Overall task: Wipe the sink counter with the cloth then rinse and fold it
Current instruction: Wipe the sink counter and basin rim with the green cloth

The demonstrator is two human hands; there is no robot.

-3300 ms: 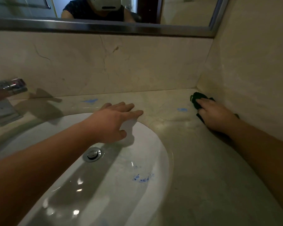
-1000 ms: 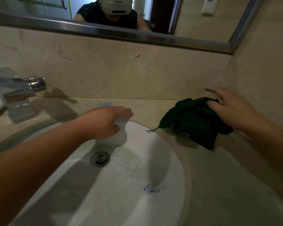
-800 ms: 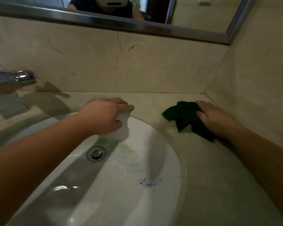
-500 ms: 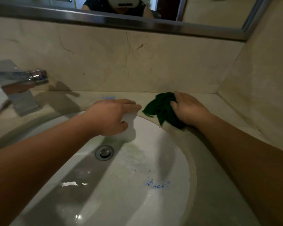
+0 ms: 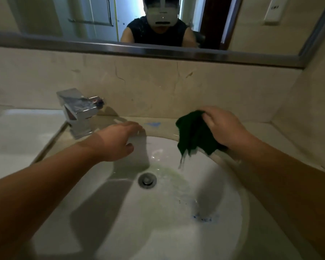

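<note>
My right hand (image 5: 226, 129) grips a dark green cloth (image 5: 194, 135) and holds it lifted over the back right rim of the white sink basin (image 5: 120, 212); the cloth hangs down with loose threads at its lower edge. My left hand (image 5: 118, 141) rests palm down on the back rim of the basin, fingers lightly bent, holding nothing. The beige stone counter (image 5: 251, 139) runs behind and right of the basin, with a blue smear (image 5: 153, 124) on it between my hands. Blue specks (image 5: 203, 218) lie inside the basin at the lower right.
A square chrome faucet (image 5: 79, 111) stands at the back left of the basin. The drain (image 5: 147, 180) sits mid-basin. A white surface (image 5: 17, 136) lies left of the counter. A stone backsplash and a mirror (image 5: 158, 21) rise behind; a side wall closes the right.
My right hand has dragged the cloth from the right corner leftward across the counter and lifted it over the basin's edge. My left hand stayed on the basin's back rim.
</note>
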